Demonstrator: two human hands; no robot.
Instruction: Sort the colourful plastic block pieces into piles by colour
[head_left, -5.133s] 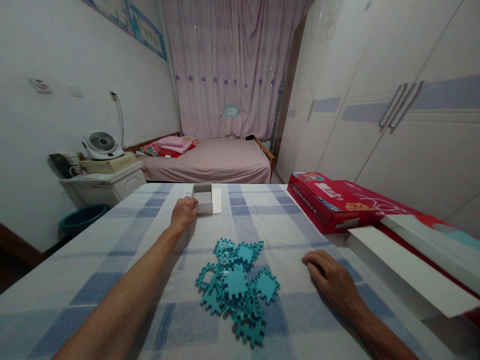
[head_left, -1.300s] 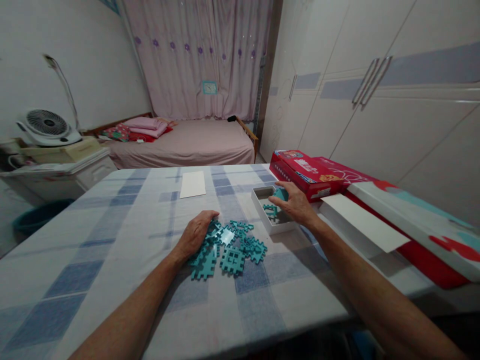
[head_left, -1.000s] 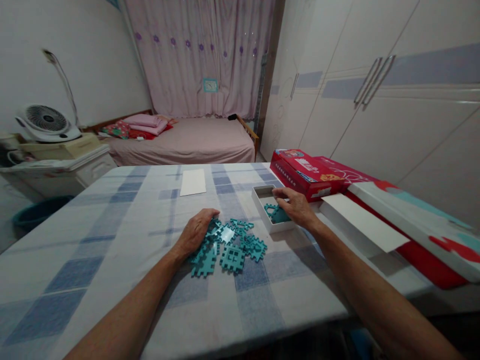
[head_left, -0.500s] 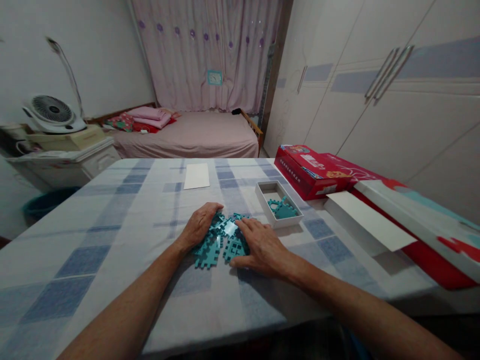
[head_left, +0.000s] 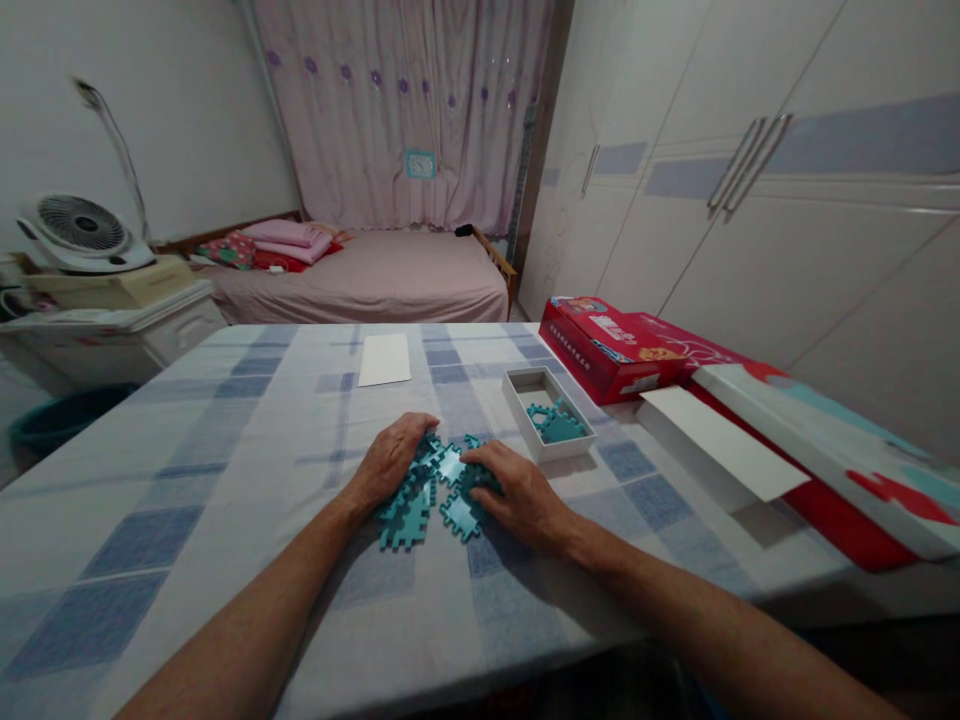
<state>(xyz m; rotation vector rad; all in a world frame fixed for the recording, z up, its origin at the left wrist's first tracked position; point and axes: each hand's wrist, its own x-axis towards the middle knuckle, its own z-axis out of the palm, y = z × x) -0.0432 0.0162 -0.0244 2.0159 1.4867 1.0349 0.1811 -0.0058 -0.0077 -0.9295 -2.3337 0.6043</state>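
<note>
Several teal interlocking plastic pieces [head_left: 407, 522] with notched edges lie in a loose heap on the table in front of me. My left hand [head_left: 394, 458] curls around the heap's left side, its fingertips partly hidden. On the right side my right hand [head_left: 517, 490] closes thumb and fingers over some of the pieces, covering part of them. Between the hands a few pieces [head_left: 451, 464] catch the light. More teal pieces [head_left: 561, 424] sit in the shallow grey-white box [head_left: 587, 446], beyond my right hand.
A white card or lid [head_left: 385, 360] lies farther back on the checked tablecloth [head_left: 247, 440]. To the right are a red box [head_left: 600, 355], a white open box or lid [head_left: 724, 440] and a large red and white box [head_left: 840, 450]. Behind the table stands a bed [head_left: 405, 270].
My right thumb has drawn in toward the fingers, and pieces beneath the right hand have shifted and turned. My left hand stays at the heap. The whole view has shifted slightly.
</note>
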